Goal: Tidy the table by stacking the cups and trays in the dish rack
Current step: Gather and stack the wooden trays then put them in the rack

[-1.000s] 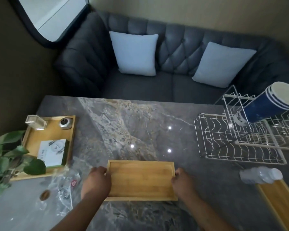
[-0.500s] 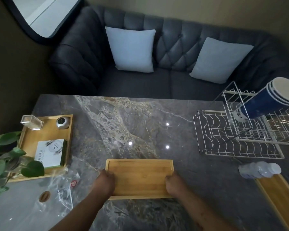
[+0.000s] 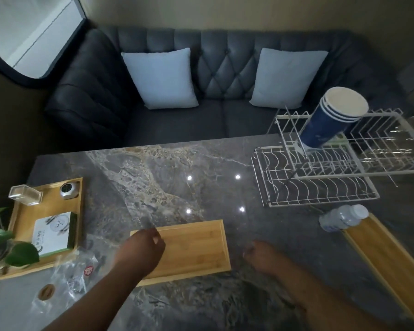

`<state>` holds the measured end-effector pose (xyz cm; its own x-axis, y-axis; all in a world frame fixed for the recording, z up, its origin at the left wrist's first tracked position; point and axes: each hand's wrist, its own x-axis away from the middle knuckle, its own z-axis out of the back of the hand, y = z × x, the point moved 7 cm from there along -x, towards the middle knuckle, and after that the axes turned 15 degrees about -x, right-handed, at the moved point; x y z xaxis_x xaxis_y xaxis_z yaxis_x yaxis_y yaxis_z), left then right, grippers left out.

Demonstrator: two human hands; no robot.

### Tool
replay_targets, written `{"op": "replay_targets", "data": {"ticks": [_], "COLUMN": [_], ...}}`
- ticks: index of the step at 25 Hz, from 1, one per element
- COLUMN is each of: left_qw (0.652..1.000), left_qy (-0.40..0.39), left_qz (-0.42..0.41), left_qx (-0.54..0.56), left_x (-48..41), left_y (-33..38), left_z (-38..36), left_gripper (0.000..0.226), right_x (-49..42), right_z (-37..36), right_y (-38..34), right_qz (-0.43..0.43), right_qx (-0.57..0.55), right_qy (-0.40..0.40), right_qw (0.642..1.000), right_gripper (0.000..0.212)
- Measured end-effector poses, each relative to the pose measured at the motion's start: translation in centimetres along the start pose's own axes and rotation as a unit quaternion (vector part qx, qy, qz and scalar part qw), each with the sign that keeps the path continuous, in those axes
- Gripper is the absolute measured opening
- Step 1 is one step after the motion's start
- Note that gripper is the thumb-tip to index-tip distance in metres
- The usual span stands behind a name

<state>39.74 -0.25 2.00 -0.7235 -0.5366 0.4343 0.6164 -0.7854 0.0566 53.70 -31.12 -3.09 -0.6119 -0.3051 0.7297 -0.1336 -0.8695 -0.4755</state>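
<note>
A small bamboo tray [image 3: 196,249] lies flat on the marble table [image 3: 153,182] near the front edge. My left hand [image 3: 141,249] lies over the tray's left end, fingers curled around that edge. My right hand [image 3: 258,255] rests on the table just right of the tray, apart from it, loosely curled and holding nothing. The white wire dish rack [image 3: 320,189] stands at the right back. A stack of blue paper cups [image 3: 328,125] leans tilted in its upper tier. A second bamboo tray [image 3: 387,266] lies at the right front.
A water bottle [image 3: 342,217] lies between the rack and the right tray. A larger bamboo tray [image 3: 50,206] on the left holds a clear box, a silver object and a green-white box. Beside it are a plant [image 3: 0,247], a crumpled plastic bag [image 3: 67,275] and a grey sofa [image 3: 201,91] behind.
My right hand has let go of the tray's right end and moved off to the right. My left hand has slid further over the tray's left end.
</note>
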Motion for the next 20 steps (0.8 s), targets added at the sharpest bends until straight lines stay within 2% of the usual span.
{"op": "replay_targets", "data": {"ticks": [2, 4, 9, 12, 15, 18, 20], "left_qw": [0.992, 0.979, 0.949, 0.921, 0.886, 0.856, 0.838], "left_qy": [-0.059, -0.094, -0.117, -0.163, -0.189, -0.188, -0.178], "left_qz": [-0.095, -0.151, -0.240, -0.278, -0.318, -0.362, -0.392], "left_qx": [-0.052, -0.099, -0.166, -0.217, -0.278, -0.317, -0.336], "left_x": [0.4, 1.1, 2.5, 3.9, 5.6, 7.8, 9.3], "left_y": [5.0, 9.1, 20.7, 27.5, 34.3, 41.6, 46.1], "left_z": [-0.3, -0.9, -1.9, -3.5, -5.8, -7.9, -9.0], "left_gripper": [0.019, 0.024, 0.036, 0.036, 0.046, 0.051, 0.052], "right_x": [1.1, 2.5, 5.3, 6.8, 8.5, 9.4, 10.0], "right_z": [1.6, 3.0, 8.2, 11.6, 14.5, 16.4, 17.3], "right_y": [3.0, 5.2, 12.7, 17.4, 21.7, 27.2, 30.7], "right_qz": [-0.015, -0.007, -0.012, -0.044, -0.040, -0.042, -0.069], "right_qx": [-0.008, -0.002, 0.050, 0.024, 0.027, -0.038, -0.025], "right_qy": [-0.032, -0.055, -0.048, -0.001, 0.029, 0.039, 0.047], "right_qw": [0.999, 0.998, 0.997, 0.999, 0.998, 0.998, 0.996], "right_gripper": [0.040, 0.045, 0.048, 0.047, 0.043, 0.046, 0.045]}}
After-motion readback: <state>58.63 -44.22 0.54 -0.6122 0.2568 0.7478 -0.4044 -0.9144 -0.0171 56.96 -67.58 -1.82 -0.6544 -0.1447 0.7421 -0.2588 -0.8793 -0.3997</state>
